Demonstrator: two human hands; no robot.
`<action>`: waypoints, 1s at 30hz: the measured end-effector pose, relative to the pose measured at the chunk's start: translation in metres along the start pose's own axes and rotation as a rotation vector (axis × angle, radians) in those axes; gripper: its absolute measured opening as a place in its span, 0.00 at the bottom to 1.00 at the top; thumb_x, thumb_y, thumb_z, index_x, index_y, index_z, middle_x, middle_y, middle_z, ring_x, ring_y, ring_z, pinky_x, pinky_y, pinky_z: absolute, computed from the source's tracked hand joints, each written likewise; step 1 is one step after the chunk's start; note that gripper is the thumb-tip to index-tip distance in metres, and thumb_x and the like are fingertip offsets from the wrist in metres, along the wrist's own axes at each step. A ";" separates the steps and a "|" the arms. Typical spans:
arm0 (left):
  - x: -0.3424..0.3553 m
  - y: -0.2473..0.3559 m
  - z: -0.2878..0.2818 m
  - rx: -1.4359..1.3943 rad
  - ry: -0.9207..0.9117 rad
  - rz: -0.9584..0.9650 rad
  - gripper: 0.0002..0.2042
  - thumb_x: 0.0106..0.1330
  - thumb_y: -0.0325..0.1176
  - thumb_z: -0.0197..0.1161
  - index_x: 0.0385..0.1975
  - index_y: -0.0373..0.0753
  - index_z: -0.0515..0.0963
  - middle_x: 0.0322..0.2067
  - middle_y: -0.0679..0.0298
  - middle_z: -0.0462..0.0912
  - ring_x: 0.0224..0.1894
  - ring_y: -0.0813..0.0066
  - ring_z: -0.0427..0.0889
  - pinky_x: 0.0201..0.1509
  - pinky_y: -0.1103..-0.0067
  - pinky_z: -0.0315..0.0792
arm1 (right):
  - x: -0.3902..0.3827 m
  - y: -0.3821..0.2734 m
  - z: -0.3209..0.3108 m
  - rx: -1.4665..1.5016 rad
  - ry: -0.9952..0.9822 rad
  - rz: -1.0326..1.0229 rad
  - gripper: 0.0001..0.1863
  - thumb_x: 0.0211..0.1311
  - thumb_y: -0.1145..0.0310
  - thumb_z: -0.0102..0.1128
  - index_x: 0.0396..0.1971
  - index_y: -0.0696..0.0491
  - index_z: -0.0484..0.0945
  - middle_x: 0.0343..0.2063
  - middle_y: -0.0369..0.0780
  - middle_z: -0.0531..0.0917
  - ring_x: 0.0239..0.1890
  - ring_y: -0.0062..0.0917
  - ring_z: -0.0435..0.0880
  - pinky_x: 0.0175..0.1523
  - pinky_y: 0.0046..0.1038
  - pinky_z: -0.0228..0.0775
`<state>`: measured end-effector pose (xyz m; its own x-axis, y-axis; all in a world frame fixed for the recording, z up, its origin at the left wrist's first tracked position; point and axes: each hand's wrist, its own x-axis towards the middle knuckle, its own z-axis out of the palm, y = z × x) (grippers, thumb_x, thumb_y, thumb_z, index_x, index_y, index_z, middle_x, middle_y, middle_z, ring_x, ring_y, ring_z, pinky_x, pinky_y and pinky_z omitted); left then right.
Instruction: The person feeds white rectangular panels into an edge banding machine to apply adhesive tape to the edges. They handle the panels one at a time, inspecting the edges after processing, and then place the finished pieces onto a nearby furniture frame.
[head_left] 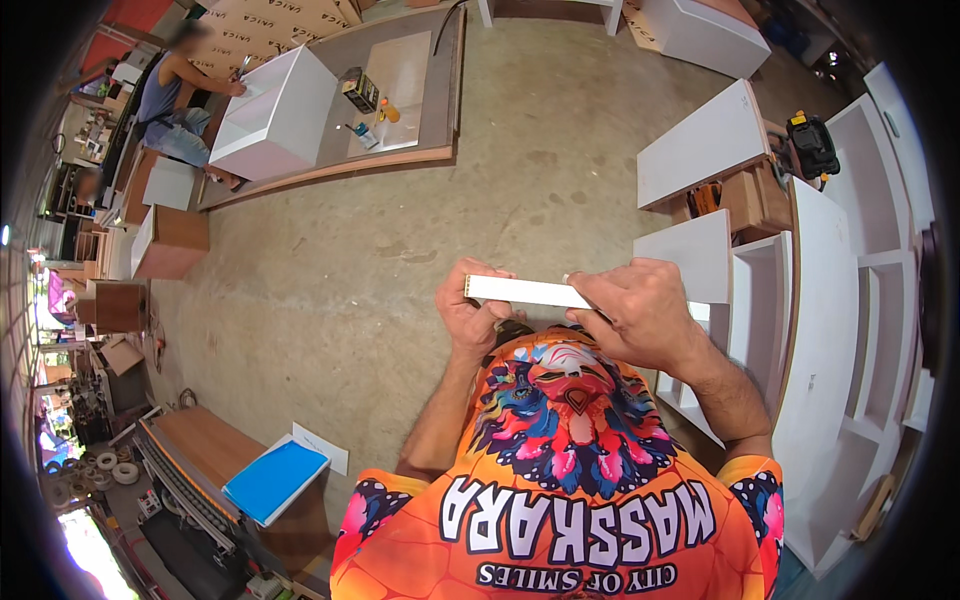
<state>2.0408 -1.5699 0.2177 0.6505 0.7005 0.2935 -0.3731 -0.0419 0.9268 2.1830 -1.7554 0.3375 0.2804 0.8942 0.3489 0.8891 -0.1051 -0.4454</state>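
Observation:
A narrow white board (525,291), with a raw brown end at its left, is held up level in front of my chest. My left hand (468,312) grips its left end, thumb on the near side and fingers behind. Closed over the right end is my right hand (634,308), which hides that part of the board. Only one long white face shows, so how deep the board is I cannot tell. Below both hands hangs my bright orange patterned shirt (590,480).
White cabinet panels (705,145) and shelving (870,320) stand close on the right. At far left a person (180,95) works at a white box (275,110) on a low platform (440,110). A blue folder (275,482) lies at lower left. Brown boxes (170,242) line the left side.

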 end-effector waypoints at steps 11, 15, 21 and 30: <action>0.005 0.001 -0.002 0.157 -0.045 0.012 0.26 0.51 0.57 0.80 0.30 0.38 0.80 0.26 0.67 0.80 0.30 0.75 0.77 0.34 0.76 0.70 | 0.026 -0.029 -0.011 0.128 0.097 0.104 0.21 0.53 0.65 0.76 0.46 0.56 0.85 0.28 0.42 0.88 0.25 0.38 0.85 0.33 0.34 0.74; -0.010 0.010 -0.016 0.277 0.016 -0.015 0.25 0.51 0.55 0.80 0.30 0.38 0.80 0.26 0.61 0.79 0.29 0.64 0.79 0.34 0.71 0.70 | 0.054 -0.058 0.007 0.200 0.141 -0.056 0.21 0.54 0.72 0.75 0.49 0.57 0.84 0.35 0.45 0.88 0.33 0.39 0.86 0.39 0.34 0.77; -0.014 0.039 -0.009 0.524 0.173 0.092 0.22 0.51 0.48 0.80 0.34 0.39 0.80 0.28 0.59 0.80 0.32 0.63 0.80 0.36 0.70 0.71 | 0.057 -0.072 0.029 0.338 0.159 -0.004 0.14 0.57 0.78 0.69 0.44 0.59 0.83 0.36 0.45 0.84 0.37 0.36 0.83 0.41 0.36 0.76; -0.036 0.060 -0.072 0.643 0.455 0.045 0.24 0.50 0.51 0.80 0.35 0.40 0.79 0.28 0.58 0.79 0.34 0.54 0.82 0.37 0.65 0.72 | 0.117 -0.117 0.074 0.280 -0.077 -0.405 0.19 0.55 0.82 0.66 0.48 0.58 0.83 0.38 0.45 0.84 0.38 0.40 0.83 0.42 0.38 0.76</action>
<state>1.9474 -1.5469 0.2457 0.2573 0.9053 0.3380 0.1535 -0.3837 0.9106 2.0853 -1.6069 0.3696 -0.1040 0.8696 0.4827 0.7870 0.3687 -0.4946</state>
